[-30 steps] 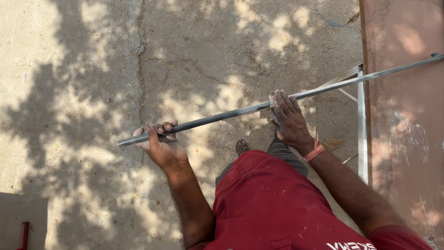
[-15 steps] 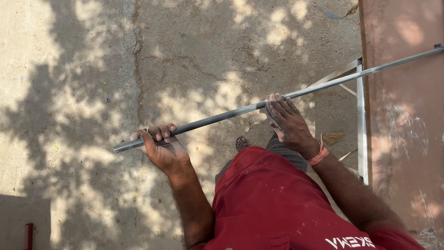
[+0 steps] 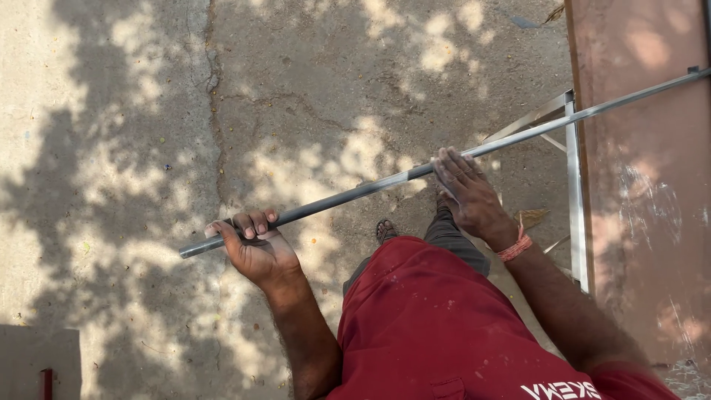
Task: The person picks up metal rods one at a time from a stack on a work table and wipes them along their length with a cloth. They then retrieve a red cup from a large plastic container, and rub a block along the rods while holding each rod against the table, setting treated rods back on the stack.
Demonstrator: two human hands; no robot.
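Both hands barely shifted, one metal rod (image 3: 355, 194), left hand (image 3: 255, 248) grip clenched underneath, right hand (image 3: 470, 196) grasping over it

Metal rod (image 3: 444, 163) runs off frame at right; red object (image 3: 47, 384) cut by bottom edge, unidentifiable.

**Both hands closed, arms out front**

Left hand (image 3: 255, 248) palm up, fingers curled over and closed tight, forearm bare and reaching forward. Right hand (image 3: 468, 194) well apart, palm down, fingers wrapped forward, wrist banded in red, arm extended.
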